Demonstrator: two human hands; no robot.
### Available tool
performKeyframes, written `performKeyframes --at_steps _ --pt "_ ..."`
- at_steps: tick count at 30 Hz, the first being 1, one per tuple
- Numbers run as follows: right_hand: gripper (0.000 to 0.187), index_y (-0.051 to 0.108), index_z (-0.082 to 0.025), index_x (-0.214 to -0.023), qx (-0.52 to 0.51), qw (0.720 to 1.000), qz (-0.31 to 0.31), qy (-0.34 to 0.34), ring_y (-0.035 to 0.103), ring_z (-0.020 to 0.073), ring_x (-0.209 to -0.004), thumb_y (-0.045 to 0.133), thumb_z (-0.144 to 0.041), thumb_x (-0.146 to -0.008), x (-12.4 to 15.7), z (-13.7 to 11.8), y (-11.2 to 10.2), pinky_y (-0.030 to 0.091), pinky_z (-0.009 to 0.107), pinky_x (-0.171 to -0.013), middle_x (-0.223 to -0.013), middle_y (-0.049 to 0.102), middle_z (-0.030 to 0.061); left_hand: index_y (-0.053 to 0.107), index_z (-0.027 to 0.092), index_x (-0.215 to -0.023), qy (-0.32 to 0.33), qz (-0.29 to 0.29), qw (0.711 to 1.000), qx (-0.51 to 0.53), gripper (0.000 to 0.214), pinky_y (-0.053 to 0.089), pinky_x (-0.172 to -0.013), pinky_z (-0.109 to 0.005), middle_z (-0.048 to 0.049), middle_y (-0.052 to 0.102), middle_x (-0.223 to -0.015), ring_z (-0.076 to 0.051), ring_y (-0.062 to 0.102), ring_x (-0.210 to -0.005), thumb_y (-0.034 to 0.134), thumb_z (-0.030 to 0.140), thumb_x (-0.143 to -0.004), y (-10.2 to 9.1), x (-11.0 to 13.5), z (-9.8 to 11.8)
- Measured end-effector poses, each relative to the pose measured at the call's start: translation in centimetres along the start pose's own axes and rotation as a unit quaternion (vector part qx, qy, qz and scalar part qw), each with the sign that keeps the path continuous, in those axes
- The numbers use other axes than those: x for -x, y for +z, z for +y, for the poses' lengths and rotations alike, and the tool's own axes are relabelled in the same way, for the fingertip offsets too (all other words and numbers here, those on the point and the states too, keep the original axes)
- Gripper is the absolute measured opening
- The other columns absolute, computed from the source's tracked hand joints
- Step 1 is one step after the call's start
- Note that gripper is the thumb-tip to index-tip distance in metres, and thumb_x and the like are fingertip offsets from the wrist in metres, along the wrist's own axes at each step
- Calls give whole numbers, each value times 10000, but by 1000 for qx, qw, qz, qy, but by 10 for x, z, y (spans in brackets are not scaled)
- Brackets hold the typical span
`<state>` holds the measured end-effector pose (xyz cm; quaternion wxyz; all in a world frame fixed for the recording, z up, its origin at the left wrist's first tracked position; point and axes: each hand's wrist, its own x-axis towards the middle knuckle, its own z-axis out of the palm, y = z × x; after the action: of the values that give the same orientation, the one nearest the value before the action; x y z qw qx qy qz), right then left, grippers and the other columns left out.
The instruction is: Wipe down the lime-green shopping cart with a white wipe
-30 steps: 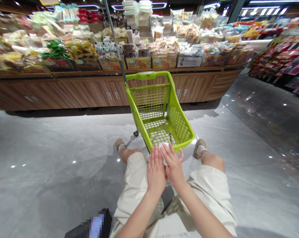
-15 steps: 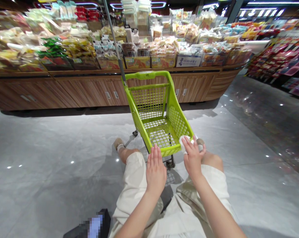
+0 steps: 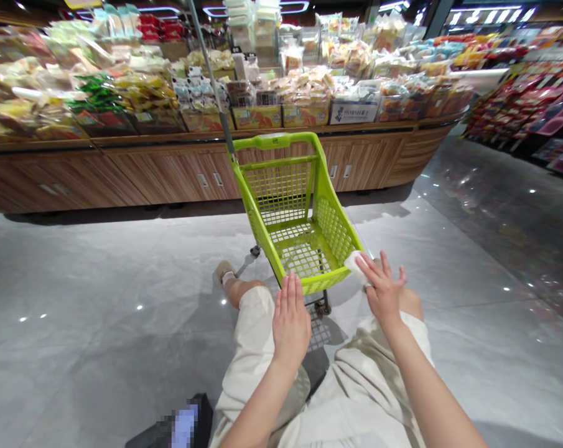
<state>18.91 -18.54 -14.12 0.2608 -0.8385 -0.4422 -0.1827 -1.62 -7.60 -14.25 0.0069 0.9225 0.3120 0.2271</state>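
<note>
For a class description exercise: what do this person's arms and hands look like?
The left forearm and right forearm are bare, with no sleeve, cable or marking in view. The left hand and right hand are slender and show no ring, watch or bracelet.

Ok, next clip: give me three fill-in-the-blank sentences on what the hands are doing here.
The right hand presses a ____ cloth against the rim of the lime-green shopping cart. The left hand holds ____. The cart stands between the person's ____.

Missing words: white; nothing; legs.
</note>
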Motion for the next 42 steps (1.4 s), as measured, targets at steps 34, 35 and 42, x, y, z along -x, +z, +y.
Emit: performKeyframes --at_steps 34,35,42 --pt "792 458 -298 -1413 -64 986 -61 -142 267 239 -1457 373 -17 -677 12 -80 7 26 579 -1149 -1417 551 15 2 85 -1539 6 -3 1000 -10 827 320 -1169 -451 -164 218 -1598 -257 172 -1487 456 96 -847 -3 1 -1" --pt "802 453 -314 -1415 -48 989 -50 -131 275 234 -1454 376 -15 -675 9 -61 5 35 580 -1146 -1411 557 5 -4 95 -1540 8 -3 1000 -7 825 321 -1168 -455 -160 215 -1600 -258 180 -1485 450 95 -851 -4 1 -2" --pt "830 438 -351 -1424 6 999 22 29 296 267 -1442 413 -20 -663 0 -17 3 102 621 -1116 -1384 583 5 15 80 -1540 -1 1 1000 -4 814 297 -1183 -439 -159 207 -1604 -265 163 -1488 452 102 -854 -2 0 4"
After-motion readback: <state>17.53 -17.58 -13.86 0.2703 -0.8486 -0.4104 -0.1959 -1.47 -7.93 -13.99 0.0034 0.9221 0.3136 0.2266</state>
